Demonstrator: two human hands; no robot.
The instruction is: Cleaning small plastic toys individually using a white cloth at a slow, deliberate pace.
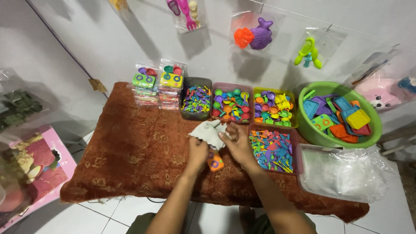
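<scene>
Orange toy plate (215, 160) under left hand's (197, 151) grip (cloth (209, 130) above).

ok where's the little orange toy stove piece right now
In the head view, the orange toy stove piece sits at table centre on the brown cloth, under the left hand, just left of the tub of mixed utensils.
</scene>
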